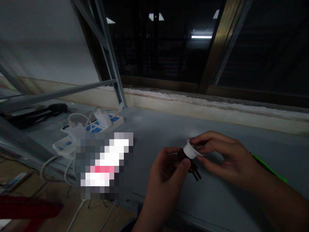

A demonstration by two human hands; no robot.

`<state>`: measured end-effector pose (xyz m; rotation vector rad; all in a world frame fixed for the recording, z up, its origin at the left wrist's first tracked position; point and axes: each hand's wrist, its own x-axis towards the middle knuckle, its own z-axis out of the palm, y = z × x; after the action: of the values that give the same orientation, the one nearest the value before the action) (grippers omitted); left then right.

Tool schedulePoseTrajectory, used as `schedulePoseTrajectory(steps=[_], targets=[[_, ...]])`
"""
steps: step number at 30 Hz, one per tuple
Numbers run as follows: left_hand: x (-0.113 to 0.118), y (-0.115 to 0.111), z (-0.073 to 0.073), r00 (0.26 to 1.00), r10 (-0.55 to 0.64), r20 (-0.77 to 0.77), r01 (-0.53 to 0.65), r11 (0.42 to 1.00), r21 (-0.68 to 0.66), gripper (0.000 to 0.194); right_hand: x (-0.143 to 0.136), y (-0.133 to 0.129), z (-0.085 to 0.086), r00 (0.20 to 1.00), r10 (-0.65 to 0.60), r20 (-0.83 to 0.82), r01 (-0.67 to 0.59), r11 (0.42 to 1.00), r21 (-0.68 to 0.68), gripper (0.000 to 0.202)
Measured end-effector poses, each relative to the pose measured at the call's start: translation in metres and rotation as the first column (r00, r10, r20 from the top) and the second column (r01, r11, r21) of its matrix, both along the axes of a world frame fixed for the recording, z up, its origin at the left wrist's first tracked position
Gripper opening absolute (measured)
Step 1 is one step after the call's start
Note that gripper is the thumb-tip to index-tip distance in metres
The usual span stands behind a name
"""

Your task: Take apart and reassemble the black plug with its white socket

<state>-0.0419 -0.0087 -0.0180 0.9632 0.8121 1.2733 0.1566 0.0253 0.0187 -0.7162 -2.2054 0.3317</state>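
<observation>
Above the grey tabletop, my left hand [166, 174] grips a small dark brown piece [193, 167] with thin prongs pointing down to the right. Its thumb and fingers are closed around that piece, hiding much of it. A white flared ring [190, 150], like a small cup or collar, sits against the top of the dark piece. My right hand [222, 158] pinches the wide rim of this white ring between thumb and fingertips. What exactly the joined parts make up, I cannot tell in the dim light.
White power strips [117, 120] with blue sockets, plugs and cables lie at the left. A pixelated bright area [108, 161] covers something beside them. A green-edged dark item [267, 167] lies behind my right wrist. A metal frame [111, 61] stands by the window.
</observation>
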Motion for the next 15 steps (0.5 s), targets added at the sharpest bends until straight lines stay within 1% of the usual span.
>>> schedulePoseTrajectory(steps=[3, 6, 11, 15], targets=[[-0.0006, 0.0004, -0.0017, 1.0, 0.011, 0.007, -0.011, 0.999, 0.03, 0.032, 0.0, -0.0019, 0.0022, 0.999, 0.001, 0.05, -0.004, 0.999, 0.048, 0.018], [-0.0012, 0.0008, -0.0043, 1.0, 0.024, 0.009, -0.024, 0.998, 0.051, 0.029, -0.0008, -0.004, 0.0035, 0.998, 0.01, 0.07, -0.014, 0.998, 0.069, 0.018], [-0.0022, 0.0009, -0.0069, 0.999, 0.03, 0.017, -0.031, 0.999, 0.03, 0.035, -0.002, -0.0052, 0.002, 0.997, -0.006, 0.081, -0.001, 0.996, 0.086, 0.017], [-0.0029, 0.0015, -0.0074, 0.998, 0.033, 0.054, -0.034, 0.999, 0.032, 0.038, -0.0026, -0.0059, 0.0015, 0.998, -0.028, 0.065, 0.02, 0.992, 0.125, 0.017]])
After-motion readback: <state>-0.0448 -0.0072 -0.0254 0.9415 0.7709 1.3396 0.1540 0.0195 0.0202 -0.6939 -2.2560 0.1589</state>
